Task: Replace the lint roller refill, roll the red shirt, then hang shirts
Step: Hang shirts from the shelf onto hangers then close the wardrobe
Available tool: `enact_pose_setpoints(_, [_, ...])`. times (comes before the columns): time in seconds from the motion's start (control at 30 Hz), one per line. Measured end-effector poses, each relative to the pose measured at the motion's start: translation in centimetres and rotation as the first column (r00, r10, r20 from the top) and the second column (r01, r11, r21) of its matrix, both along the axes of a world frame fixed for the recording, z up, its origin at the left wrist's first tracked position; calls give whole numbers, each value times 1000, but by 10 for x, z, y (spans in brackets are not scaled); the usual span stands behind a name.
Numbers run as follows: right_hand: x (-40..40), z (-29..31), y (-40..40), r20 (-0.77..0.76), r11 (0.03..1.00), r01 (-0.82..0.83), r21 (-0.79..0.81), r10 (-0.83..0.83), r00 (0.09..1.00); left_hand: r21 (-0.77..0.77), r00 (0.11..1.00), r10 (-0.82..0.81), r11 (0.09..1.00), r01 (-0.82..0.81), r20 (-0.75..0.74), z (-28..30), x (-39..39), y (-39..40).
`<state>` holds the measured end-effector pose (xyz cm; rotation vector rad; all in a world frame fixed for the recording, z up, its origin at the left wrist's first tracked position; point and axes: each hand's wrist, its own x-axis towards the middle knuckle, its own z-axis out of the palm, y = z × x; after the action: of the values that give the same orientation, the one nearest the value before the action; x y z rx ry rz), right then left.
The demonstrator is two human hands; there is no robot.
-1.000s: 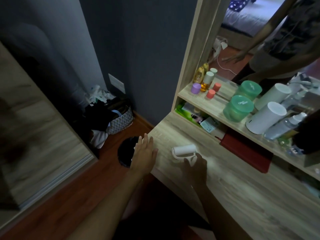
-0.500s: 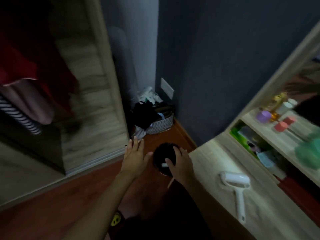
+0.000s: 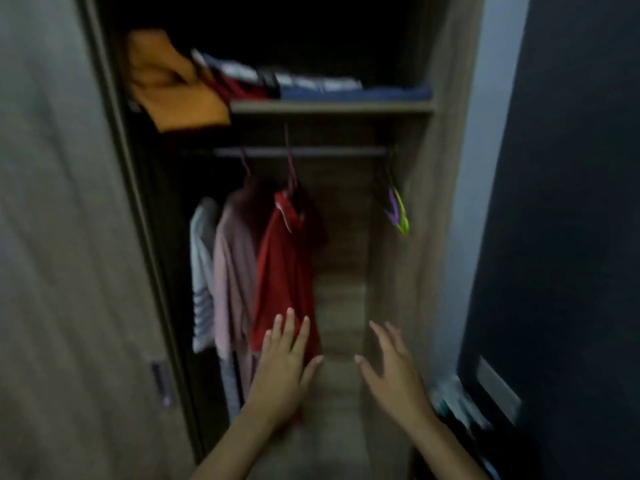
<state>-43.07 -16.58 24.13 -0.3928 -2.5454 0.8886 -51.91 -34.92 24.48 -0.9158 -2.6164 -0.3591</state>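
Both hands, left hand [image 3: 282,370] and right hand [image 3: 391,372], reach empty with fingers spread. Left fingertips overlap the hanging red fabric shirt [image 3: 285,271] on the wardrobe's metal rail [image 3: 329,152].

We have a single head-worn view, facing forward into the open wooden wardrobe [image 3: 398,271]. It sits close, above both outstretched hands.

Wardrobe's open, and the right half under the rail [image 3: 301,152] is pretty much bare back panel, so there's room to reach in there. Left half is packed: striped shirt [image 3: 202,271], pink shirt [image 3: 232,271] and red shirt [image 3: 287,271] hang side by side. Empty hangers [image 3: 397,211] dangle at the far right (small, easy to dodge). The shelf [image 3: 332,106] caps it overhead, the sliding door [image 3: 69,237] blocks the left.
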Motion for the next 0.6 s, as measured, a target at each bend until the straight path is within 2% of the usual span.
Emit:
enact_pose_setpoints(0.13, [-62,126,-13,-301,993,-32,114,66,951,48,929,-40,997,61,-368,136,-50,-3])
enact_pose_setpoints(0.23, [-92,208,-14,-436,968,30,250,85,896,55,848,-41,995,83,-528,221,-73,2])
enact_pose_setpoints(0.4, [-123,310,-5,-506,920,88,383,129,853,99,769,8,992,72,-640,308,-102,10])
enact_pose_setpoints(0.6, [-175,369,21,-443,883,116,455,111,890,-5,730,87,992,-123,-678,369,-153,30])
